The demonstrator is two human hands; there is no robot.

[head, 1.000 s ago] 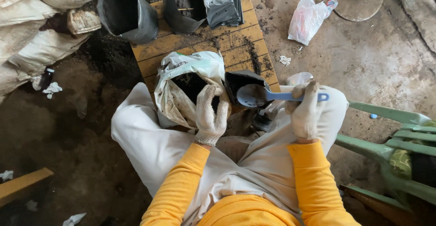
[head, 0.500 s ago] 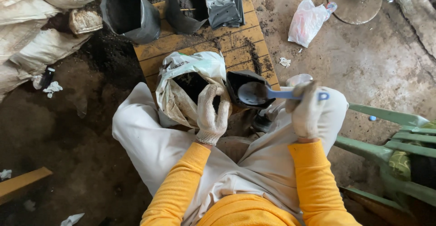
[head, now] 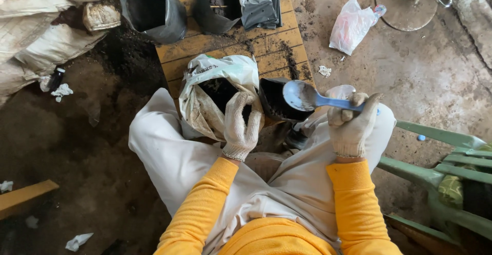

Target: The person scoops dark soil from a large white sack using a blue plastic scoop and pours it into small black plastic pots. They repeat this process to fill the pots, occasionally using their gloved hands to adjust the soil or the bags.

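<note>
Both hands wear dirty white knit gloves. My left hand (head: 240,127) grips the front rim of a crumpled white sack (head: 218,76) that holds dark soil and stands between my knees. My right hand (head: 351,127) holds a blue plastic spoon (head: 312,98) by its handle, level, with its bowl over a small black grow bag (head: 277,101) beside the sack. The spoon's bowl looks empty.
A yellow wooden pallet (head: 230,45) lies ahead with two large black grow bags (head: 154,9) on it. Pale sacks (head: 46,35) are piled at the far left beside loose soil. A white plastic bag (head: 351,24) lies on the concrete; a green plastic chair (head: 451,168) stands at my right.
The spoon has shifted slightly toward the small black bag. My left hand keeps its hold on the sack's rim.
</note>
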